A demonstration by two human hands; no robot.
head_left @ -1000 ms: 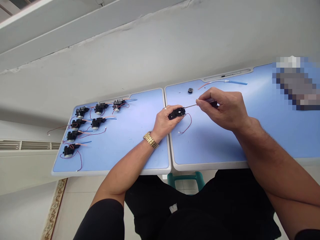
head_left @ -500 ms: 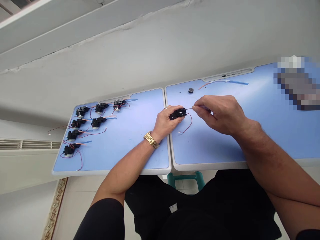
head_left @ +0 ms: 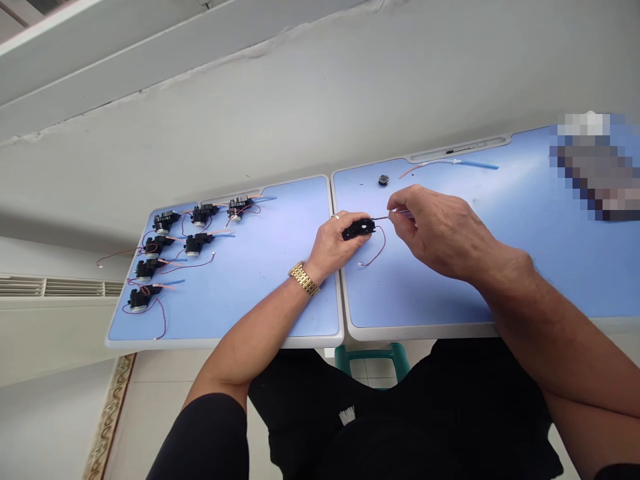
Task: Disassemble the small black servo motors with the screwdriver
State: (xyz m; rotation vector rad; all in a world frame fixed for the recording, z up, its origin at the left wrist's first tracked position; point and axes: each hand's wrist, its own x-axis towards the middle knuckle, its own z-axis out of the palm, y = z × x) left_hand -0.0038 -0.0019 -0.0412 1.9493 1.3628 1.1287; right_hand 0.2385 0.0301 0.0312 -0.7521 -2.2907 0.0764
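Note:
A small black plastic mechanism [head_left: 359, 229] is pinched between the thumb and fingers of my left hand [head_left: 334, 241], just above the right table. A twisted dark red wire [head_left: 383, 248] hangs from it, ending in a white connector. My right hand [head_left: 434, 227] is closed round a screwdriver [head_left: 381, 218], most of whose handle my fingers hide. Its thin metal shaft points left and meets the mechanism's right end; whether the tip sits in a screw cannot be made out. Beyond my hands lies a small round dark metal part [head_left: 383, 180].
Several similar black units [head_left: 199, 244] with wires and tubes stand on the left table [head_left: 280, 293]. On the right table [head_left: 420, 300] lie an orange-and-blue tube [head_left: 475, 164] and, in the edge groove, a pen [head_left: 463, 150]. A blurred-out object [head_left: 595, 173] sits far right. A gap separates the tables.
Both hands and the mechanism stay almost in place. My right hand has turned slightly around the screwdriver, and the view has shifted a little.

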